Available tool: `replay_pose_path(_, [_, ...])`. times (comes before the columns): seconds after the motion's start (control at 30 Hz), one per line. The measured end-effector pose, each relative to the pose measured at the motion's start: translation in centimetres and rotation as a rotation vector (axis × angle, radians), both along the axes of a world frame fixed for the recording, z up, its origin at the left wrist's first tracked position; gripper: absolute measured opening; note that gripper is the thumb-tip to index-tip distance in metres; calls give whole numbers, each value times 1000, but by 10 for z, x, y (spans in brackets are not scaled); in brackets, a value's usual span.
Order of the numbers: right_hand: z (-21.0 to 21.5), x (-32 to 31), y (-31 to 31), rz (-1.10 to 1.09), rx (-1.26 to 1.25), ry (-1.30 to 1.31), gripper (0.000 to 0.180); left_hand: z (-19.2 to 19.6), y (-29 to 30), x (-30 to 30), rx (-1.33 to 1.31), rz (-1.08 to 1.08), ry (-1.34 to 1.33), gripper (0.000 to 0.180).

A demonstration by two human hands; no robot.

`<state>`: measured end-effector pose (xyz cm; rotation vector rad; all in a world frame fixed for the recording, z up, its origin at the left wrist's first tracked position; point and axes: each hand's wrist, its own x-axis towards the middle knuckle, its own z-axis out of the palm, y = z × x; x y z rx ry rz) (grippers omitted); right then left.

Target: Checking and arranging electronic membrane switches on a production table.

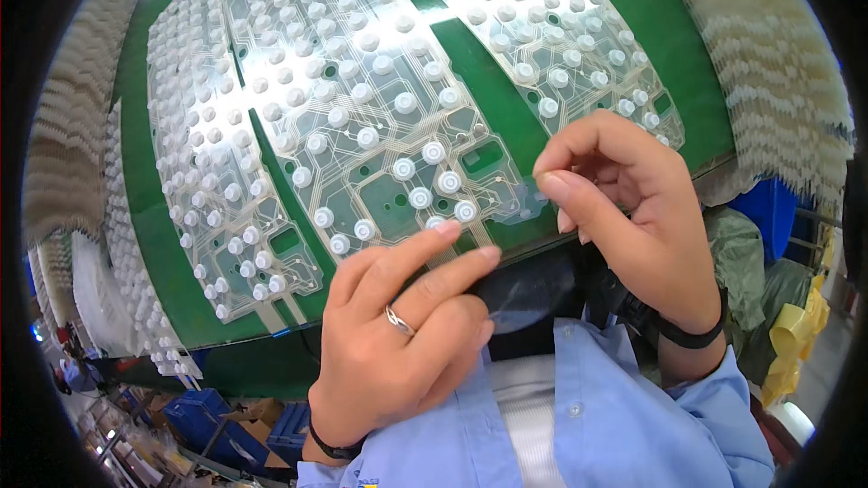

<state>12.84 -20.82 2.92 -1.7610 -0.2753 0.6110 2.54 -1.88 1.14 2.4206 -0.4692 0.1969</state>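
Note:
A clear membrane sheet [362, 117] studded with white rubber domes lies on the green belt [493, 68] in the middle. My left hand [398, 334], a ring on one finger, presses two fingertips on the sheet's near edge. My right hand [624, 217] hovers at the sheet's right corner with thumb and forefinger pinched together; whether a tiny dome is between them is too small to tell. More such sheets lie to the left [208, 181] and to the right [551, 27].
Tall stacks of similar dome sheets stand at the right [768, 81] and at the left [68, 126]. Blue crates [203, 416] sit on the floor at lower left. Green and yellow bags [791, 325] are at lower right.

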Motion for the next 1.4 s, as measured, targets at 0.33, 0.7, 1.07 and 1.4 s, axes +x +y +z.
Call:
replay_pose_path(0.33, [-8, 3, 5, 58, -145, -98, 2, -21, 4, 0, -23, 7, -16, 12])
replay_pose_path(0.7, [-9, 4, 7, 56, -190, -84, 3, -21, 5, 0, -9, 16, -17, 16])
replay_pose_path(1.07, [-14, 1, 7, 58, -195, -211, 4, -20, 1, 1, 68, 23, -22, 13])
replay_pose_path(1.4, [-12, -4, 6, 33, -226, -249, 12, -19, 0, -1, 94, 32, 12, 13])
